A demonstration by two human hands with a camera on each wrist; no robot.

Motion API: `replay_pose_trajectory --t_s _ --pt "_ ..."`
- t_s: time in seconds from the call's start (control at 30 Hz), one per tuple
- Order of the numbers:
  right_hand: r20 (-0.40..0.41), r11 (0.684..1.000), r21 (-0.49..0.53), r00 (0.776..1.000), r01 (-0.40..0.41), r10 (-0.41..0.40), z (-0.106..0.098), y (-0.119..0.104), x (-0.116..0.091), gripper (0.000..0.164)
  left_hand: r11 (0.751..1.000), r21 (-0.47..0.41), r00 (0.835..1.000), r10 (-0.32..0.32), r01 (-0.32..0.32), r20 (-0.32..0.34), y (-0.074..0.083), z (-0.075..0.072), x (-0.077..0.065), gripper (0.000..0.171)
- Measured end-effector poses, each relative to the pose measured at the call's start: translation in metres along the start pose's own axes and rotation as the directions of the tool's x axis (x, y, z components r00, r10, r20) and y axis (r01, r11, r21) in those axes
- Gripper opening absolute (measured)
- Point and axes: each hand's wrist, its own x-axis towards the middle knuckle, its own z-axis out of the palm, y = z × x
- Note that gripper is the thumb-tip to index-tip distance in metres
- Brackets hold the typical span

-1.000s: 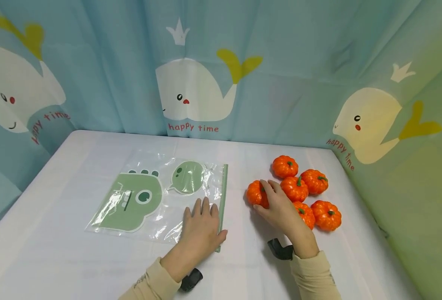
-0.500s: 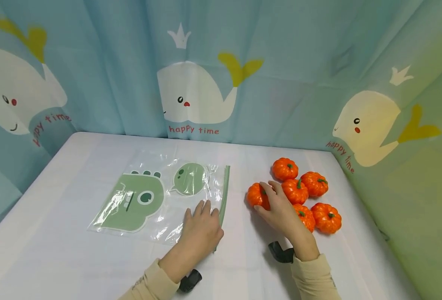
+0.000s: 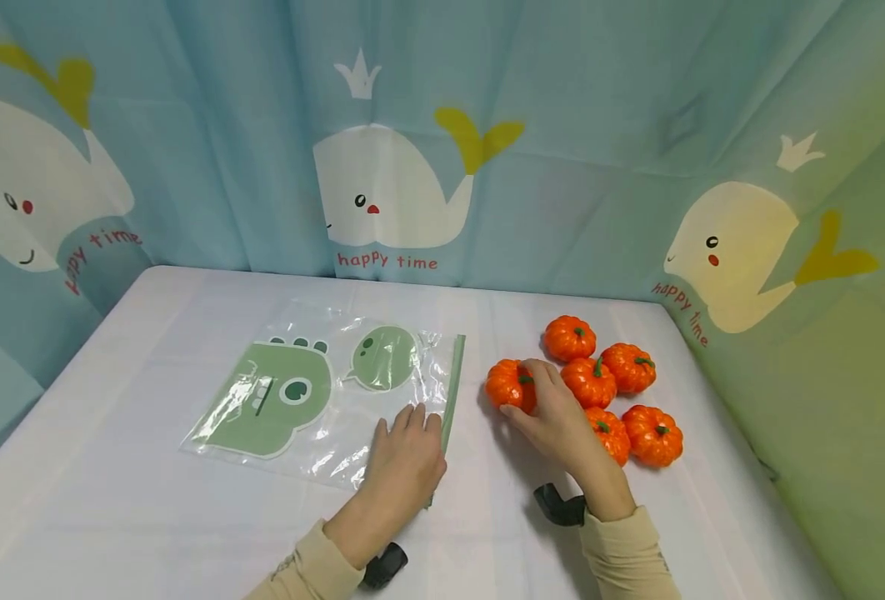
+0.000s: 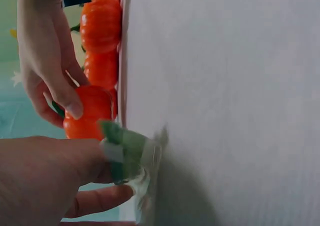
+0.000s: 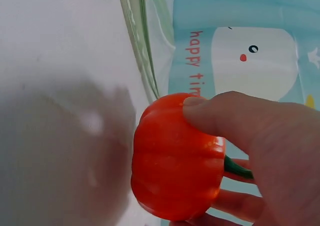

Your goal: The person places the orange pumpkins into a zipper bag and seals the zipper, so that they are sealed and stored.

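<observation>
Head view: the right hand (image 3: 562,421) grips an orange pumpkin (image 3: 506,386), just right of a clear bag (image 3: 337,408) on the white table (image 3: 150,533); five more pumpkins (image 3: 588,383) sit to its right. Left wrist view: the left hand (image 4: 55,171) pinches the bag's green strip (image 4: 131,148) (thumb and fingers nearly together). Right wrist view: thumb and fingers are spread to the gripped pumpkin's width.

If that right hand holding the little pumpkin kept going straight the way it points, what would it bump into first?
Most likely the green edge of the clear bag, near its far end. The right hand might pass above it with the pumpkin, though; height is hard to judge.
</observation>
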Motion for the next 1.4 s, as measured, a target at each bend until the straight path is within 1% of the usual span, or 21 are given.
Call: replay_pose_trajectory --t_s 0.1,0.23,0.37,0.5,0.6,0.7,0.77,0.87,0.97,1.03,1.1,1.23,1.3,1.4 --pt "-0.008 1.0 0.021 1.0 0.011 -0.011 0.001 -0.003 0.0 0.067 1.0 -0.004 1.0 0.001 -0.001 0.004 -0.001 0.001 0.0 0.033" --pt "-0.018 0.998 0.044 0.999 0.039 -0.038 0.001 -0.01 0.006 0.066 1.0 0.009 1.0 -0.008 0.008 0.012 -0.002 0.001 0.0 0.035" --pt "-0.026 0.995 0.085 0.998 0.051 -0.049 0.004 -0.014 0.011 0.066 1.0 0.023 0.999 -0.021 0.02 0.039 -0.001 0.0 -0.004 0.04" --pt "-0.023 0.994 0.102 0.999 0.049 -0.047 0.009 -0.015 0.011 0.065 0.999 0.052 0.998 -0.009 0.006 0.06 0.0 -0.001 -0.006 0.046" --pt "-0.031 0.99 0.108 0.996 0.087 -0.084 0.012 -0.017 0.012 0.066 0.996 0.085 0.999 -0.006 0.002 0.054 -0.001 -0.003 -0.003 0.05" --pt "-0.022 0.985 0.118 0.992 0.129 -0.127 0.015 -0.022 0.014 0.066 0.995 0.096 0.999 -0.01 0.006 0.046 -0.005 -0.005 0.0 0.051" --pt "-0.004 0.983 0.117 0.99 0.139 -0.14 0.016 -0.024 0.015 0.065 0.996 0.09 1.0 -0.005 0.002 0.027 -0.007 -0.005 0.001 0.047" --pt "0.019 0.987 0.101 0.991 0.129 -0.131 0.018 -0.026 0.014 0.062 0.997 0.073 1.0 0.005 -0.003 -0.025 -0.011 -0.005 0.002 0.035" --pt "0.014 0.987 0.09 0.991 0.132 -0.133 0.019 -0.027 0.015 0.061 0.998 0.063 0.997 0.009 -0.004 -0.073 -0.014 -0.004 0.005 0.024" --pt "0.003 0.984 0.099 0.989 0.145 -0.146 0.019 -0.028 0.015 0.062 0.998 0.062 0.997 0.005 0.0 -0.076 -0.015 -0.004 0.007 0.021" --pt "-0.003 0.98 0.116 0.987 0.159 -0.159 0.02 -0.029 0.014 0.063 0.998 0.06 0.999 -0.004 0.007 -0.054 -0.016 -0.004 0.008 0.02" --pt "0.019 0.976 0.139 0.985 0.166 -0.17 0.023 -0.03 0.012 0.064 0.999 0.045 1.0 0.0 0.0 -0.01 -0.017 -0.003 0.008 0.014" --pt "0.032 0.978 0.132 0.986 0.16 -0.166 0.024 -0.03 0.011 0.064 1.0 0.024 1.0 0.005 -0.004 -0.022 -0.019 -0.003 0.008 0.01" --pt "0.045 0.983 0.114 0.988 0.144 -0.149 0.026 -0.031 0.01 0.063 1.0 -0.029 0.998 -0.006 0.004 -0.07 -0.021 -0.004 0.01 0.012"
